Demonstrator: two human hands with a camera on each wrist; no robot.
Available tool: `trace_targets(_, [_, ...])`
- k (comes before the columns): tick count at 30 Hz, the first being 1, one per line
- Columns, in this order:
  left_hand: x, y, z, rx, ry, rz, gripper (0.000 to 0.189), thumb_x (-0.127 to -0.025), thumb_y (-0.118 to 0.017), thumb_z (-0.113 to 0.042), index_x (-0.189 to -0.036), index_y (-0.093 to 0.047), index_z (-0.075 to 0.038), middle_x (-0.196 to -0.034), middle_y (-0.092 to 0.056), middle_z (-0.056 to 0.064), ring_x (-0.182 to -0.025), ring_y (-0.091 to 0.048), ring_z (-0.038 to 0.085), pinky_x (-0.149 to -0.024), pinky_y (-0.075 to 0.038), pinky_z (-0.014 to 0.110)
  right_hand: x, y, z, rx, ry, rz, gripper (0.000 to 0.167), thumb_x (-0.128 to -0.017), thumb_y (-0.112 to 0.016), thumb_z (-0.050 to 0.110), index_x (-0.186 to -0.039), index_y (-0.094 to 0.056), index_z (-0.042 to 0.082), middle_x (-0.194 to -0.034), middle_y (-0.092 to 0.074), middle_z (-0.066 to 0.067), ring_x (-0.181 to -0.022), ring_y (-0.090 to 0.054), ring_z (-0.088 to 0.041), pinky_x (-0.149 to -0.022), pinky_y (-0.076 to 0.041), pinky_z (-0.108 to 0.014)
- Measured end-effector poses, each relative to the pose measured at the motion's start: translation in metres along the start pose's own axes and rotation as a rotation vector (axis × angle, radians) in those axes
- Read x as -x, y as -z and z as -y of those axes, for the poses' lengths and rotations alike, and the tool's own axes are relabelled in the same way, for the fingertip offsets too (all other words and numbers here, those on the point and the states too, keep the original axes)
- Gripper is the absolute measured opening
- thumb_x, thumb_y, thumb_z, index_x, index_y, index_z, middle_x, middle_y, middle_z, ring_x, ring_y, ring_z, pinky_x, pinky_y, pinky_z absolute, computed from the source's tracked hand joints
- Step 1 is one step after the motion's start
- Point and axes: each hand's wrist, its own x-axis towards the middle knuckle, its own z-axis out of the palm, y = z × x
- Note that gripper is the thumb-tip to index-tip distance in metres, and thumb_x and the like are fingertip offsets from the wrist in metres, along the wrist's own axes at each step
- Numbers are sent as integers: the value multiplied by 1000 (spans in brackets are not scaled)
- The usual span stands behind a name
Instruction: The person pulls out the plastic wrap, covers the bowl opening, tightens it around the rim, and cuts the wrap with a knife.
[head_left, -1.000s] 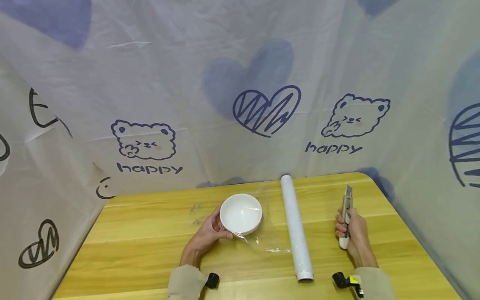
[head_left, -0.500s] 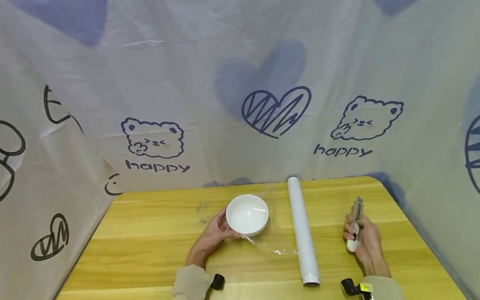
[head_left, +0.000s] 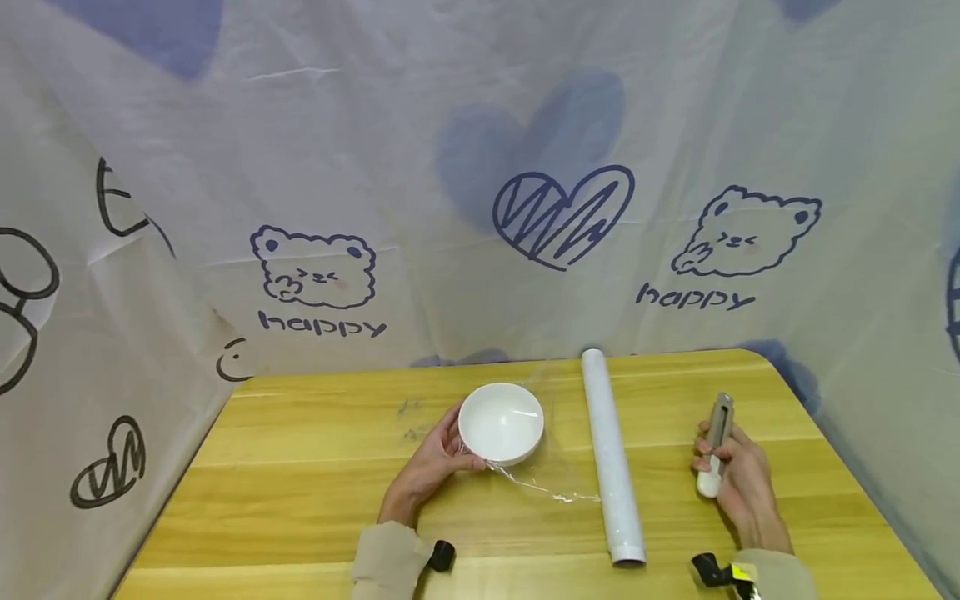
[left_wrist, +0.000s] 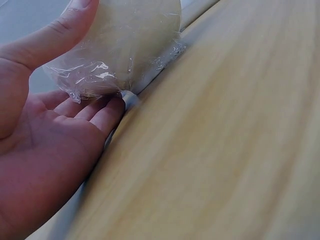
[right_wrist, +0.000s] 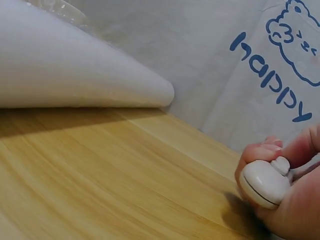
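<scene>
My left hand [head_left: 433,465] holds a white bowl [head_left: 501,423] at its left side, thumb at the near rim and fingers lower down. Clear plastic wrap [left_wrist: 107,65] clings crinkled round the bowl in the left wrist view. A loose sheet of it reaches toward the white roll of plastic wrap [head_left: 613,458] just right of the bowl. Over on the right, my right hand [head_left: 750,483] grips a utility knife [head_left: 718,442] with a grey and white handle, its tip pointing away from me. No blade shows past the tip. In the right wrist view only the knife's white butt end [right_wrist: 265,182] shows.
All this is on a yellow wood-grain table [head_left: 300,492]. Small faint marks [head_left: 408,408] lie left of the bowl. A printed cloth [head_left: 420,167] with hearts and bears hangs behind the table's far edge and along both sides.
The knife's blade stuck out a second ago and has since slid back into the handle. The view has shifted a little; bowl, roll and left hand keep their places.
</scene>
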Motion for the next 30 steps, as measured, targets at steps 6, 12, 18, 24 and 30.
trace_targets(6, [-2,1,1,16,-1,13,121,-75,-90,0,-163,-9,-1,-169,-16,18,-152,-24,34,-114,-38,29,-2,-5,-3,309,-21,-125,69,-106,-39,-5,-164,-3,5,-118,-57,-2,-92,-63,-6,-79,-58,-26])
trace_targets(12, [-2,5,2,51,-8,62,120,-75,-90,-1,-163,-9,0,-168,-15,21,-152,-25,35,-113,-40,32,-3,-17,-9,794,20,-354,61,-103,-59,9,-158,-35,1,-144,-49,-28,-86,-59,10,-79,-55,-15])
trace_targets(18, [0,10,1,115,-4,89,112,-82,-82,7,-163,-5,0,-169,-10,23,-151,-26,35,-111,-43,34,-4,-17,-12,1104,156,-505,41,-98,-69,15,-135,-64,-3,-121,-69,-23,-73,-53,9,-62,-49,-13])
trace_targets(24, [0,9,-1,91,-12,85,110,-82,-82,6,-163,-9,0,-169,-13,21,-150,-29,34,-111,-44,34,-3,-16,-9,1286,227,-505,32,-99,-66,14,-125,-69,-5,-109,-69,-21,-85,-61,-21,-65,-45,-21])
trace_targets(30, [1,7,-3,67,-13,71,112,-79,-85,5,-164,-12,-2,-169,-15,18,-151,-28,35,-111,-43,34,14,-57,11,1349,412,-315,30,-101,-66,17,-125,-64,0,-117,-68,-19,-94,-61,-6,-71,-44,-7])
